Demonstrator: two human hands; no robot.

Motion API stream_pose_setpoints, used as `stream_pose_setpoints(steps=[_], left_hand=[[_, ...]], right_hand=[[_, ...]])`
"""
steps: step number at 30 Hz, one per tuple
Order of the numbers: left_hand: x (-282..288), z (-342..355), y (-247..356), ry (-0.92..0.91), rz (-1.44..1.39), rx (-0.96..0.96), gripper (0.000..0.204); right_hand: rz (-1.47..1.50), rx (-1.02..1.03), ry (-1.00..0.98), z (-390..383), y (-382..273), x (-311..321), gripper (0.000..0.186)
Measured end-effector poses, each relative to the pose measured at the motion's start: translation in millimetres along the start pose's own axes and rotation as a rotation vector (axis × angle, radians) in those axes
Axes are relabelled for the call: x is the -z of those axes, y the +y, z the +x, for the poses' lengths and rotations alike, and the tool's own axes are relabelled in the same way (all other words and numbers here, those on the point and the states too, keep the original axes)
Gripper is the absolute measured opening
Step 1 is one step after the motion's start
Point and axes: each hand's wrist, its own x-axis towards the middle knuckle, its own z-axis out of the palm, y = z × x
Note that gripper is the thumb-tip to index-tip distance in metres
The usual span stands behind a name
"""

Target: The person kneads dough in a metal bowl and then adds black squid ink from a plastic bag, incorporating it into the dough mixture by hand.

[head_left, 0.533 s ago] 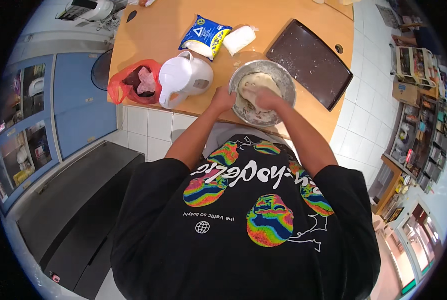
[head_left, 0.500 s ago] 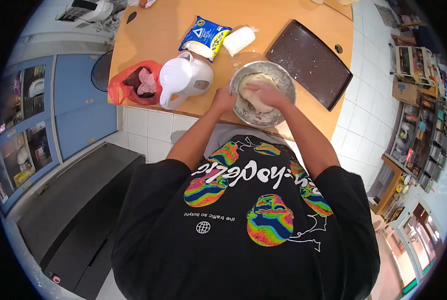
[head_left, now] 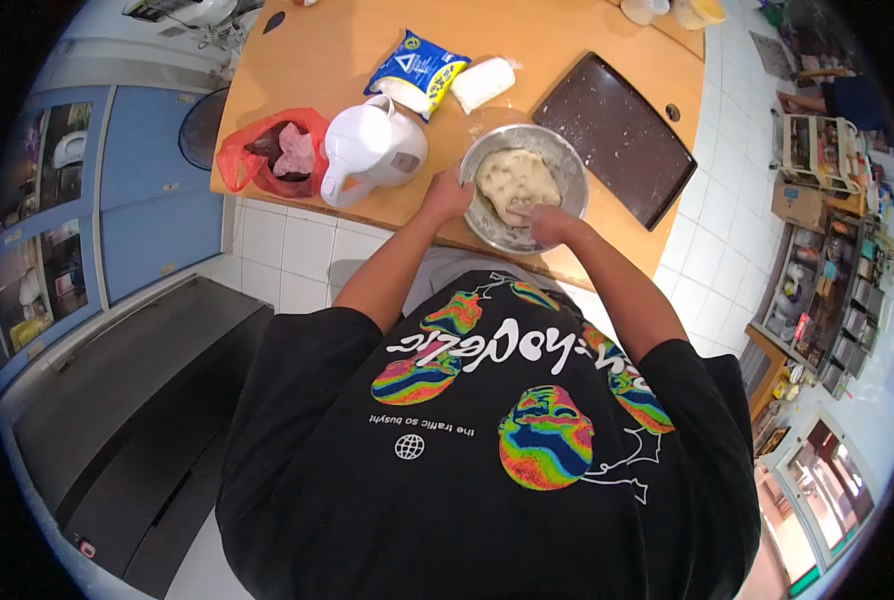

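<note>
A pale lump of dough (head_left: 517,183), dimpled on top, sits in a round metal bowl (head_left: 574,165) dusted with flour. My left hand (head_left: 450,195) is closed on the bowl's left rim. At the near edge of the dough, my right hand (head_left: 550,224) has its fingers curled against it, partly hidden inside the bowl. Just left of the bowl stands a white electric kettle (head_left: 372,155). Behind the bowl lie a blue and white plastic packet (head_left: 417,75) and a small white packet (head_left: 486,84).
On the wooden table (head_left: 317,60), a dark baking tray (head_left: 622,140) with white specks lies right of the bowl. An open red plastic bag (head_left: 242,160) is at the left edge. Pale containers (head_left: 645,10) stand at the far right. Blue cabinets (head_left: 152,190) line the left wall.
My right hand has moved from the top of the dough to its near edge, leaving the dimpled surface showing. My left hand stays on the bowl's rim. The view has shifted slightly.
</note>
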Motion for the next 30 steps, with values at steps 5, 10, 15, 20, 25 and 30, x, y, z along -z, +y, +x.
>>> stream_pose_setpoints(steps=[5, 10, 15, 20, 25, 30], left_hand=[[0.6, -4.6, 1.6, 0.029, 0.031, 0.015, 0.047], [-7.2, -1.8, -4.5, 0.035, 0.016, 0.002, 0.044], [-15.5, 3.7, -32.5, 0.073, 0.051, 0.036, 0.045], [-12.1, -3.1, -17.0, 0.063, -0.057, -0.013, 0.047], [-14.8, -6.2, -26.6, 0.106, -0.041, 0.074, 0.045], [-13.5, -6.8, -10.3, 0.075, -0.007, 0.070, 0.045]], right_hand=[[0.758, -0.041, 0.254, 0.2, -22.0, 33.4, 0.052], [0.037, -0.313, -0.181, 18.9, -68.0, 13.4, 0.056], [-0.210, -0.173, -0.011, 21.1, -59.2, -9.0, 0.073], [0.321, -0.138, 0.024, 32.8, -31.3, 33.1, 0.054], [0.079, -0.275, 0.095, -3.3, -63.1, 25.4, 0.047], [-0.114, -0.406, -0.148, 4.9, -59.9, 4.4, 0.055]])
